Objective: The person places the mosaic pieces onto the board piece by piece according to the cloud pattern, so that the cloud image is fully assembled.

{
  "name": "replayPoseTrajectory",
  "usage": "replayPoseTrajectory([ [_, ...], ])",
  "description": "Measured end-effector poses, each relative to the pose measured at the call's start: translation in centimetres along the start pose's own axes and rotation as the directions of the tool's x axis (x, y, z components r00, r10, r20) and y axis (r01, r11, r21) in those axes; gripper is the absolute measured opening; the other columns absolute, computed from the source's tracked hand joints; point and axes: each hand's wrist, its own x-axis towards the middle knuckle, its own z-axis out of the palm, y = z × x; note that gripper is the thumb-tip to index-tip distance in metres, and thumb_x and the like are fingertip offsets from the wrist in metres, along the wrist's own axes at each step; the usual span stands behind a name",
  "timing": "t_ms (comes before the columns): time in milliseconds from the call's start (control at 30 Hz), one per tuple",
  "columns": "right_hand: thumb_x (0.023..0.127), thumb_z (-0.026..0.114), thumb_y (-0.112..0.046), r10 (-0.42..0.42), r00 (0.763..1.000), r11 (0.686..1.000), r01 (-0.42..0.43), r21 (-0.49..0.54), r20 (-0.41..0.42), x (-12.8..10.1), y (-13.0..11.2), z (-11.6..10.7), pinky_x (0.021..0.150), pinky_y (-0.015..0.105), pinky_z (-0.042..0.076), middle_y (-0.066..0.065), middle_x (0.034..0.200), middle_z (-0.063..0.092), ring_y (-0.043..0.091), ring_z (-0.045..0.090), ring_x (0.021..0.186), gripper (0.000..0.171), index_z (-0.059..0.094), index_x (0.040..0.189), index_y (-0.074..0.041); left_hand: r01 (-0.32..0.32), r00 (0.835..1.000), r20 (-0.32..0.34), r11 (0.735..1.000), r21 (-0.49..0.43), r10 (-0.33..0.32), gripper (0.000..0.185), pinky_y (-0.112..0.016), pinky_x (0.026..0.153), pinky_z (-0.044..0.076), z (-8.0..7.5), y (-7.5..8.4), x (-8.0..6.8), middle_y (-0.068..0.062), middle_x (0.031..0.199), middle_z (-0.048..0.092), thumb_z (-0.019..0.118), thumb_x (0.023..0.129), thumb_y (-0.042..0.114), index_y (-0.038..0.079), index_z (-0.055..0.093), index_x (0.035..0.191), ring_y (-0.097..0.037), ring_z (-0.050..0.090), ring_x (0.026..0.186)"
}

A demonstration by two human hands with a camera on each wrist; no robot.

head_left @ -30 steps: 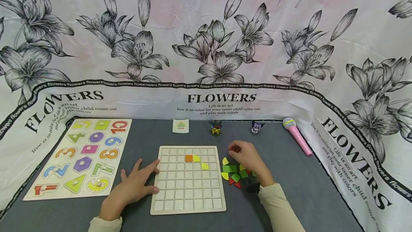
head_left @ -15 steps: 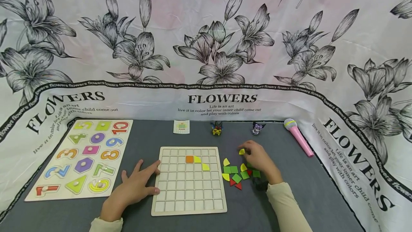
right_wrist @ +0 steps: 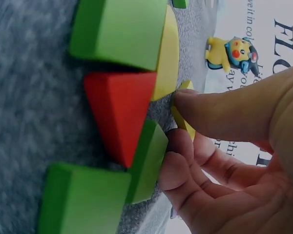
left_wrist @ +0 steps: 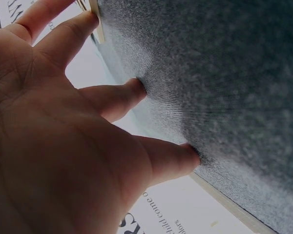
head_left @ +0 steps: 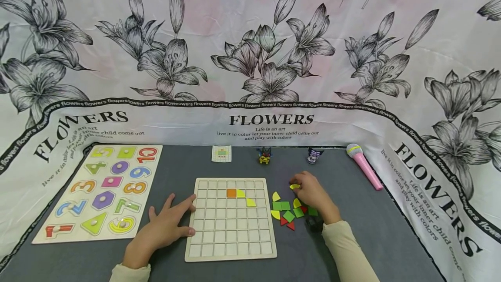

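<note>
My left hand, fingers spread, touches the left edge of a wooden grid board with some fingertips; in the left wrist view, other fingertips press on the grey cloth. One orange square and two yellow pieces sit in the board's cells. Beyond its right side, my right hand pinches a yellow quarter-circle piece between thumb and fingers. Close by lie green squares, red triangles and more yellow quarter-circles, partly hidden by the right hand.
A number-and-shape puzzle board lies on the left. Along the back are a small pattern card, a yellow figurine, a purple-and-white figurine and a pink toy microphone. A flower-printed cloth borders the table.
My right hand has moved right and slightly nearer over the loose pieces, and now pinches a yellow quarter-circle piece, which has tilted since half a second ago. The left hand stays at the board.
</note>
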Motion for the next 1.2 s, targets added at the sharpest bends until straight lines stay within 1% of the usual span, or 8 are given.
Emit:
replayPoseTrajectory([
  [133,0.093,0.071,0.010,-0.004,0.999,1.000,0.004,0.018,-0.032,0.0,-0.2,0.0,0.074,0.044,0.054,0.009,0.093,0.063,0.024,0.059,0.082,0.017,0.081,0.103,0.000,0.006,1.000,0.004,1.000,0.003,-0.006,0.091,-0.094,0.103,-0.002,0.0,0.0,0.1,-0.004,0.141,0.068,0.092,0.083,0.024,0.011,0.047,0.161,-0.060,0.012,0.156],
  [233,0.094,0.073,0.008,0.005,0.998,0.999,-0.003,0.033,-0.056,0.1,-0.5,0.0,0.072,0.041,0.052,0.006,0.089,0.062,0.021,0.057,0.079,0.011,0.077,0.099,-0.001,0.008,1.000,0.007,1.000,0.004,-0.008,0.091,-0.094,0.103,-0.002,0.0,0.0,0.2,-0.005,0.141,0.068,0.092,0.084,0.024,0.011,0.047,0.161,-0.061,0.012,0.156],
  [400,0.096,0.074,0.005,0.039,0.998,0.994,-0.033,0.107,-0.055,0.3,-1.6,0.1,0.074,0.043,0.056,0.006,0.091,0.065,0.022,0.061,0.082,0.012,0.066,0.099,-0.004,0.014,1.000,0.005,1.000,0.000,-0.014,0.091,-0.093,0.103,-0.003,-0.1,0.1,0.3,-0.005,0.142,0.067,0.092,0.084,0.024,0.011,0.047,0.162,-0.060,0.011,0.156],
  [500,0.097,0.074,0.004,0.047,0.998,0.988,-0.040,0.150,-0.043,0.2,-2.4,0.1,0.075,0.042,0.056,0.005,0.092,0.066,0.021,0.062,0.082,0.013,0.065,0.099,-0.005,0.013,1.000,0.001,1.000,-0.003,-0.013,0.091,-0.093,0.103,-0.002,-0.1,0.2,0.3,-0.004,0.141,0.068,0.092,0.084,0.024,0.011,0.046,0.162,-0.059,0.012,0.156],
  [767,0.098,0.073,0.000,-0.007,0.999,0.977,0.016,0.212,-0.043,-0.1,-4.0,0.9,0.074,0.038,0.054,0.000,0.090,0.067,0.016,0.060,0.079,0.007,0.070,0.102,-0.005,0.015,1.000,0.000,1.000,-0.008,-0.015,0.093,-0.093,0.103,-0.003,0.1,0.2,0.2,-0.003,0.139,0.069,0.092,0.084,0.021,0.009,0.045,0.163,-0.059,0.011,0.156],
  [967,0.100,0.070,0.001,-0.049,0.998,0.953,0.056,0.297,-0.029,-0.4,-5.0,1.3,0.075,0.037,0.057,0.002,0.096,0.072,0.017,0.067,0.084,0.013,0.074,0.113,-0.001,0.016,1.000,0.002,1.000,-0.009,-0.016,0.092,-0.093,0.104,-0.004,-0.1,0.4,0.4,-0.004,0.140,0.068,0.092,0.084,0.023,0.010,0.045,0.162,-0.059,0.011,0.156],
  [1067,0.101,0.070,-0.001,-0.065,0.998,0.942,0.066,0.329,-0.013,-0.4,-5.5,1.4,0.074,0.035,0.057,0.002,0.097,0.072,0.017,0.067,0.085,0.012,0.074,0.112,-0.002,0.016,1.000,0.002,1.000,-0.009,-0.016,0.092,-0.093,0.103,-0.003,-0.1,0.4,0.4,-0.005,0.140,0.068,0.092,0.084,0.023,0.009,0.046,0.162,-0.060,0.011,0.156],
  [1200,0.100,0.071,-0.002,-0.080,0.997,0.939,0.078,0.336,-0.008,-0.4,-6.0,1.5,0.074,0.034,0.056,0.000,0.096,0.072,0.016,0.066,0.083,0.010,0.074,0.109,-0.004,0.019,1.000,0.001,1.000,-0.009,-0.019,0.091,-0.092,0.104,-0.004,0.0,0.4,0.5,-0.006,0.141,0.068,0.092,0.084,0.021,0.009,0.046,0.162,-0.059,0.011,0.156],
])
